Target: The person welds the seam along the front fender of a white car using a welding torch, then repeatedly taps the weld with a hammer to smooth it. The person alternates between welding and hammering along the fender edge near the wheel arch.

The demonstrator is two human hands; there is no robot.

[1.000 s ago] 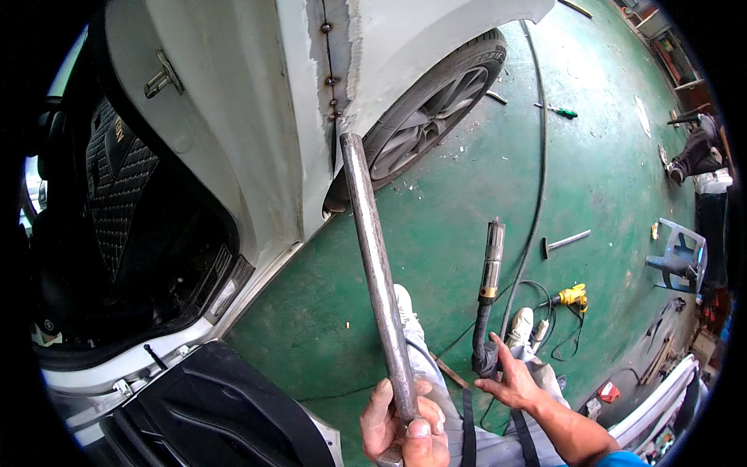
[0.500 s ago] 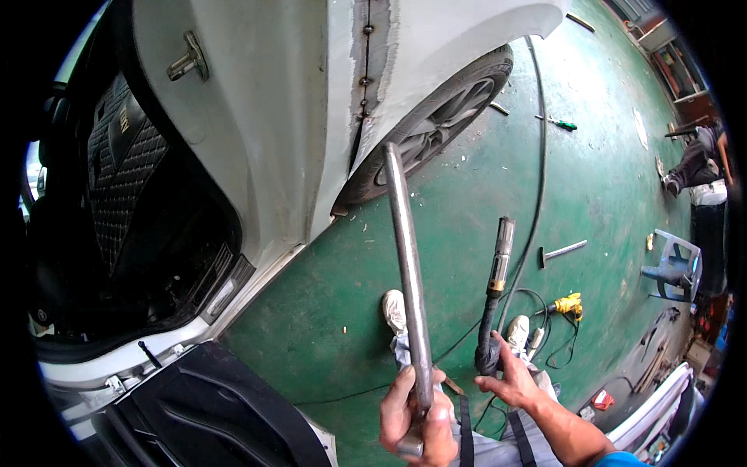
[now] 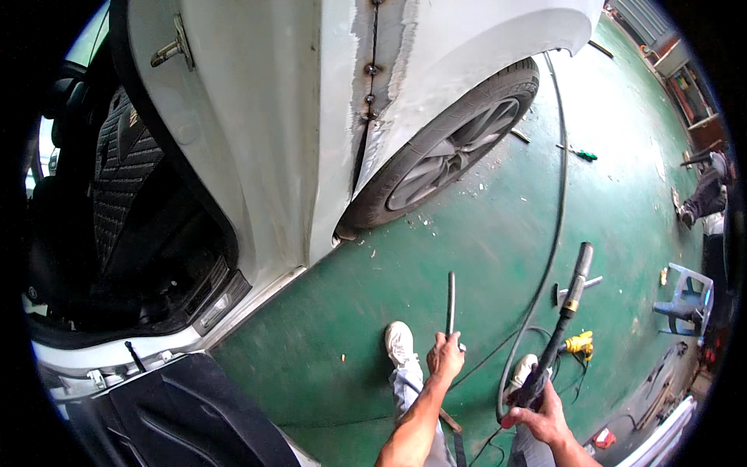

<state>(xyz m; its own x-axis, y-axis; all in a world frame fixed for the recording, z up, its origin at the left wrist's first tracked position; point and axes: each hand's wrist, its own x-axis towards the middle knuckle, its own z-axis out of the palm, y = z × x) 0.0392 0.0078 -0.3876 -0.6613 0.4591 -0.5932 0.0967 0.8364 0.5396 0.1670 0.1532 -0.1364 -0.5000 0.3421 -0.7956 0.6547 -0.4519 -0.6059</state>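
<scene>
left hand [image 3: 445, 356] fisted on metal rod [image 3: 450, 300] | right hand [image 3: 545, 416] clamped on hose nozzle [image 3: 562, 327] | mid-step beside sanded car panel [image 3: 342, 117] | next likely needs rod raised to seam

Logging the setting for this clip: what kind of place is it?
Most likely a car body repair workshop. A white car stands with its door off and a bare welded seam by the rear wheel, on a green painted floor strewn with hoses and hand tools.

One head-worn fisheye view looks steeply down at a green floor [image 3: 436, 257], close beside a white car [image 3: 257, 140], edges bending outward.
</scene>
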